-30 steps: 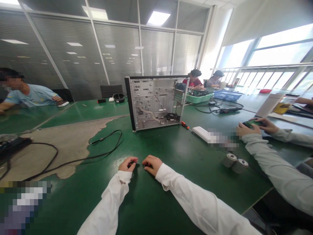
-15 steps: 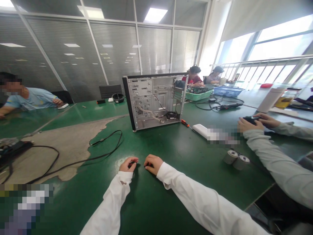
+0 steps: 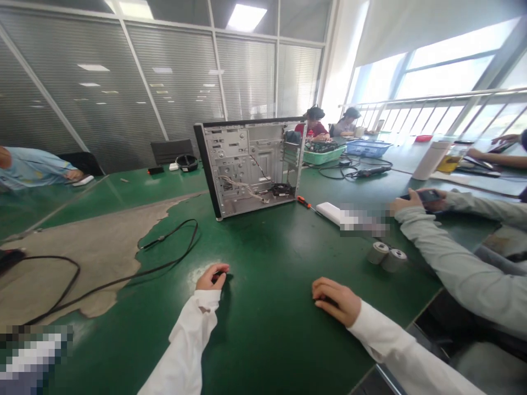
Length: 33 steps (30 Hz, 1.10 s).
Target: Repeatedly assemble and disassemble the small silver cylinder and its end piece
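Cannot identify dark item (image 3: 216, 276) in left-hand grip (image 3: 209, 277), nor pixelated lower-left object (image 3: 35, 355); cannot see inside right-hand grip (image 3: 336, 301).

Green table (image 3: 263, 334), glass partition (image 3: 218, 66) with slatted blinds (image 3: 181, 96), dark chair (image 3: 171, 152), metal railing (image 3: 428, 98) before bright windows (image 3: 447, 71)

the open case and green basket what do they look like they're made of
Case: probably bare sheet metal, matte silver with stamped holes and thin edges; its black front could be plastic or painted metal. Basket: likely dull plastic, given its even green colour, though not certain.
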### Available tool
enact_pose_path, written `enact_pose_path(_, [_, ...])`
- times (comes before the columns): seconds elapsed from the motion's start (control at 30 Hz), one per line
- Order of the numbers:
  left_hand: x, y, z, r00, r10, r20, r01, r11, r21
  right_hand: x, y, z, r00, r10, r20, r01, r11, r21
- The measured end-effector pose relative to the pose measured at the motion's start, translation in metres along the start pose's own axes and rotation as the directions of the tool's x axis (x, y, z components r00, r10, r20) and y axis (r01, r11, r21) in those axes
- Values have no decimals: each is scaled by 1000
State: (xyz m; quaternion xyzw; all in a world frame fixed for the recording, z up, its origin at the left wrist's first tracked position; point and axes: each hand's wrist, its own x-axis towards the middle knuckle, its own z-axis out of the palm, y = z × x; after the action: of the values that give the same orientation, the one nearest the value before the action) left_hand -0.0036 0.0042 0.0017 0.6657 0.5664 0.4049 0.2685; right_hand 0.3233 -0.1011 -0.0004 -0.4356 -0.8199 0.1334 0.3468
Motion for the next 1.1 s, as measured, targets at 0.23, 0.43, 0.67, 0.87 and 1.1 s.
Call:
enact_pose_path(0.23, [3,-4,1,1000,3,22,-3,1000,23,-62,56,-121,649,217,-730,-631,689,-356])
enact_pose_path(0.43, [11,-8,-6,987,-2,159,-7,998,57,-62,90,-152,510,513,-690,-803,572,-168])
enact_pose_path(0.67, [8,-6,0,998,-10,70,9,1000,21,-55,87,-139,626,451,-637,-746,585,-318])
enact_pose_path(0.87, [6,-7,2,999,5,44,-4,1000,-16,-53,90,-143,660,418,-624,-741,501,-448])
enact_pose_path(1.1, [7,-9,2,999,7,43,-7,1000,2,-56,90,-145,710,356,-608,-693,510,-511])
